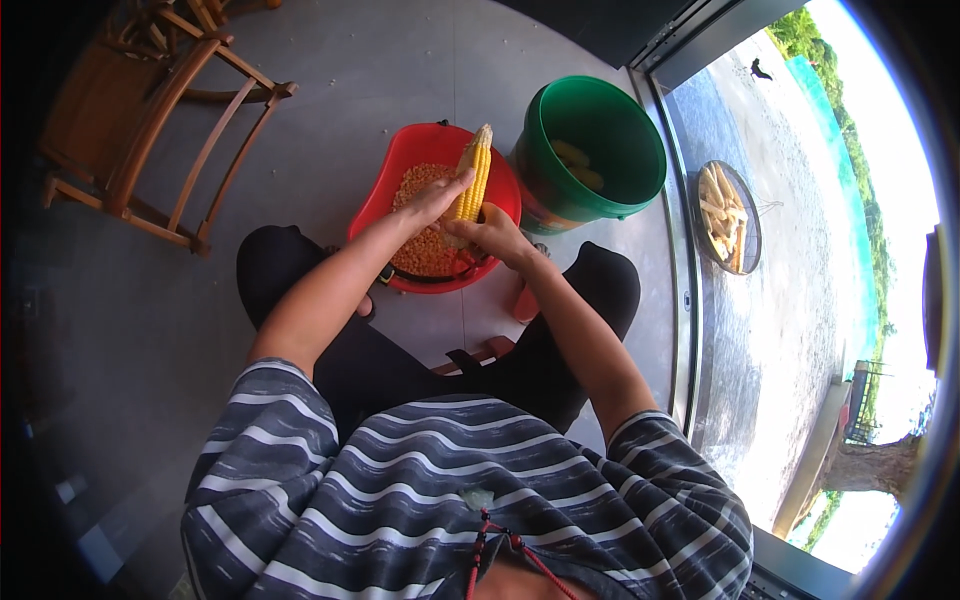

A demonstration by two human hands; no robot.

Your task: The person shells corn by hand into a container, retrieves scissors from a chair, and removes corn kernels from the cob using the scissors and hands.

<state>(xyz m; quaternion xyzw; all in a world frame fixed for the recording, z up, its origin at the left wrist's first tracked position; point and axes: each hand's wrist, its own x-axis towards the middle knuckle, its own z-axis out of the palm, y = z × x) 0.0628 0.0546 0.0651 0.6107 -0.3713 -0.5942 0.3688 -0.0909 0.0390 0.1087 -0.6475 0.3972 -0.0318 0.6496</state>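
Observation:
Between my two hands is a yellow corn cob (pixel 472 184), tilted with its pale tip pointing up and away from me. My left hand (pixel 437 201) grips it along the left side, thumb lying on the kernels. Lower down, my right hand (pixel 491 231) is closed around the cob's near end. Both hands are over a red plastic tub (pixel 375 199) on the floor between my feet. Loose orange-yellow kernels (pixel 427 251) cover the tub's bottom. A black strap with a buckle crosses the tub's near side. My fingers partly hide the cob's lower part.
A green bucket (pixel 544 180) with several cobs (pixel 574 157) inside stands right of the tub. Wooden chairs (pixel 161 127) are at the far left. Beyond the door track (pixel 679 300), a round basket (pixel 757 240) holds pale cobs (pixel 724 214) outside. Scattered bits dot the grey floor (pixel 337 112).

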